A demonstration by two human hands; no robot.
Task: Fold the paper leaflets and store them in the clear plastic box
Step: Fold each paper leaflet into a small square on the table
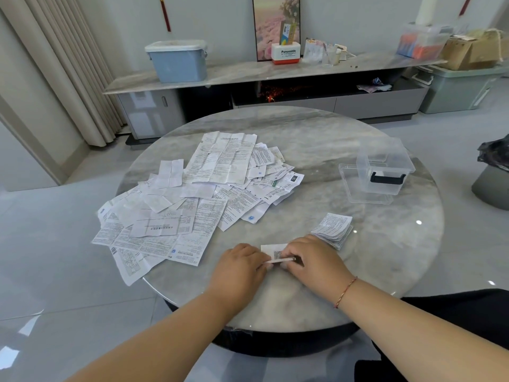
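Note:
A small leaflet point(272, 250) lies folded near the round table's front edge. My left hand point(239, 264) and my right hand point(308, 257) both pinch it along its near fold. Just right of my right hand sits a stack of folded leaflets point(334, 228). A big loose pile of unfolded leaflets point(192, 199) covers the table's left half. The clear plastic box point(384, 168) with a black latch stands open at the far right, resting on its clear lid point(347, 183).
The marble table point(316, 150) overhangs a glossy tiled floor. Behind it runs a low cabinet with a blue bin point(177, 62), a Panasonic box point(285, 53) and clutter. A stool with a black bag point(493, 172) stands at the right.

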